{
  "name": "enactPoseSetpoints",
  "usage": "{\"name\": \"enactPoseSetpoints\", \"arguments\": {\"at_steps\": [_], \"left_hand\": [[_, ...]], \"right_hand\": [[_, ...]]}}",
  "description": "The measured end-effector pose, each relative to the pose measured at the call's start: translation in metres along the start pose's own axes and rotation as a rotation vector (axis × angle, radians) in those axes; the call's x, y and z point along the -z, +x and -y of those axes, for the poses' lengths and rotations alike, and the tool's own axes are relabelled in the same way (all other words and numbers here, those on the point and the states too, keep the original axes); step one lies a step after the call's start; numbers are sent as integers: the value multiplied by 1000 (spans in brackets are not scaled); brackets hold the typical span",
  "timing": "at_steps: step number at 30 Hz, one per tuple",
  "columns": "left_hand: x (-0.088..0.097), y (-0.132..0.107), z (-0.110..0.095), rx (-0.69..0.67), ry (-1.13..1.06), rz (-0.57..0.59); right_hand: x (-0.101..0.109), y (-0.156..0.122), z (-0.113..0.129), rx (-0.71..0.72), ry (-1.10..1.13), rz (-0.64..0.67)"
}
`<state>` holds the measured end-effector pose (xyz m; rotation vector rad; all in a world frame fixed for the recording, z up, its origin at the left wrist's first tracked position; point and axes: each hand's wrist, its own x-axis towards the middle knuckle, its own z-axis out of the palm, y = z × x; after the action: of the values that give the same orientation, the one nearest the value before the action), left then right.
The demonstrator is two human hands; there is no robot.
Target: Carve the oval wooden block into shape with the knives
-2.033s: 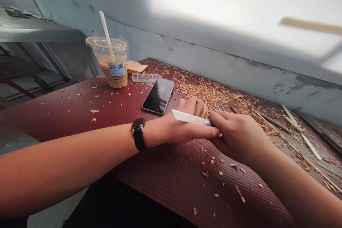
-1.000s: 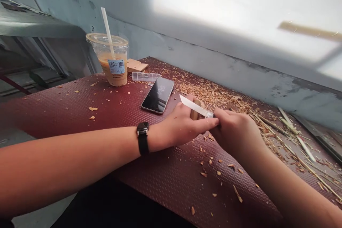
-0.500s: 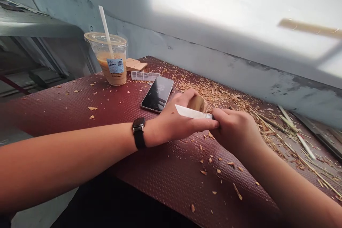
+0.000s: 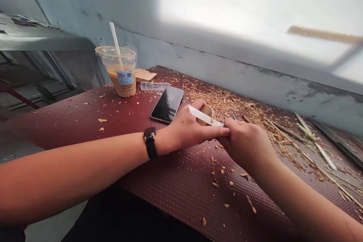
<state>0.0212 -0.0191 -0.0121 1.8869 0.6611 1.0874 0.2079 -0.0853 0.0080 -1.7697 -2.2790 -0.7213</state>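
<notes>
My left hand (image 4: 188, 126), with a black watch on its wrist, is wrapped round a small brown piece of wood (image 4: 204, 115). Most of that piece is hidden by the fingers and the blade. Closed round the handle of a knife (image 4: 202, 115) is my right hand (image 4: 247, 136); the bright blade points left and lies across the wood. My left thumb stretches out to my right hand at the base of the blade. The knife's handle is mostly covered by my fingers.
On the dark red textured table (image 4: 170, 181) lie a phone (image 4: 168, 104), a clear plastic case (image 4: 154, 86) and a wooden block (image 4: 145, 75). An iced drink cup (image 4: 122, 77) stands at the left. Wood shavings (image 4: 227, 100) and strips (image 4: 324, 155) are scattered near the wall.
The knife has shifted slightly against the wood, its blade tilting more, and a pale curl shows at the blade's edge. The whole view has moved a little.
</notes>
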Motion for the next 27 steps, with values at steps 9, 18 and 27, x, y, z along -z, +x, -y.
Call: {"name": "enactPoseSetpoints", "arguments": {"at_steps": [9,18,27], "left_hand": [[-2,-3,-10,75,-108,201],[-7,-3,-2,77,-168,-58],[-1,-3,-10,141,-310,293]], "right_hand": [[0,4,-10,162,3,-100],[14,1,15,-146,-101,64],[23,-1,3,27,-63,105]]}}
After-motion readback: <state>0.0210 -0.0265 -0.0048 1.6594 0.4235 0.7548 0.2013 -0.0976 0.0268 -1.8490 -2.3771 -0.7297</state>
